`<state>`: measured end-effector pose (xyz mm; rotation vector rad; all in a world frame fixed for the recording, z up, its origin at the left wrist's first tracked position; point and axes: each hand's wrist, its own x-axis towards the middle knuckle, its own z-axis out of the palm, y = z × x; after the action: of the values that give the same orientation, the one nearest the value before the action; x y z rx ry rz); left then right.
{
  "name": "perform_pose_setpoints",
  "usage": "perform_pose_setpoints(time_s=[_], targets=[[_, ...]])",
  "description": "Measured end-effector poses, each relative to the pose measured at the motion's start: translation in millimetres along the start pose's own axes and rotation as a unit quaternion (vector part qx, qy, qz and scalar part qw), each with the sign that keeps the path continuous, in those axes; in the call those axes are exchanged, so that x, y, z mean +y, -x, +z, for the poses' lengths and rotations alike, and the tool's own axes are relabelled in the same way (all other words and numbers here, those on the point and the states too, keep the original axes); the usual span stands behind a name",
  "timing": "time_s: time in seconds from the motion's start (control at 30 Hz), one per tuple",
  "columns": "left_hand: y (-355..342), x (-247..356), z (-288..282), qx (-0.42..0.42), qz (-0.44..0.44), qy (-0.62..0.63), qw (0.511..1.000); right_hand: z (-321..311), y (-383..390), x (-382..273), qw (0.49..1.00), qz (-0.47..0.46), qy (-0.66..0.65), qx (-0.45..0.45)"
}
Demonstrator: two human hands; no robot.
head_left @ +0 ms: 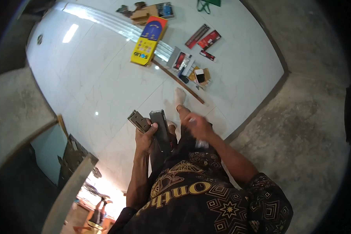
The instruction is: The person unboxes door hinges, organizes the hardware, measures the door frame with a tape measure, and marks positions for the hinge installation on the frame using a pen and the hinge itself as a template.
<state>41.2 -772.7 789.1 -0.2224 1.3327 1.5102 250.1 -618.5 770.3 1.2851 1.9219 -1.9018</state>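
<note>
My left hand (145,139) is closed around two things at once. One is a bronze-coloured metal hinge (139,120) with screw holes, sticking up past the fingers. Beside it, under the thumb, stands a long dark narrow box (160,130), its lower end near my lap. My right hand (198,126) hovers over my right thigh, apart from the box and smeared by motion. A small whitish patch (202,144) shows just below it; whether the hand holds it I cannot tell.
On the pale tiled floor ahead lie a yellow box (147,43), a long brown strip (179,81), red packages (209,40), an open small carton (201,76) and a cardboard box (144,13). A rough concrete wall (300,113) rises on the right; a wooden edge (68,191) stands lower left.
</note>
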Motion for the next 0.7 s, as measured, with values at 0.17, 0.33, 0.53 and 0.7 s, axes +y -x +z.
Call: perform_pose_setpoints(time_s=[0.17,0.33,0.53,0.7], targets=[[60,4,-58,-0.045,0.075,-0.001,0.996,-2,-2,-58,0.826,-0.261,0.405,0.291],[119,16,-84,-0.089,0.135,0.01,0.987,60,46,-152,0.983,-0.177,0.043,-0.034],[157,9,-116,-0.088,0.212,-0.024,0.973,131,95,-195,0.945,-0.236,0.191,-0.124],[177,-3,-136,-0.057,0.2,-0.097,0.973,155,106,-191,0.927,-0.229,0.264,-0.139]])
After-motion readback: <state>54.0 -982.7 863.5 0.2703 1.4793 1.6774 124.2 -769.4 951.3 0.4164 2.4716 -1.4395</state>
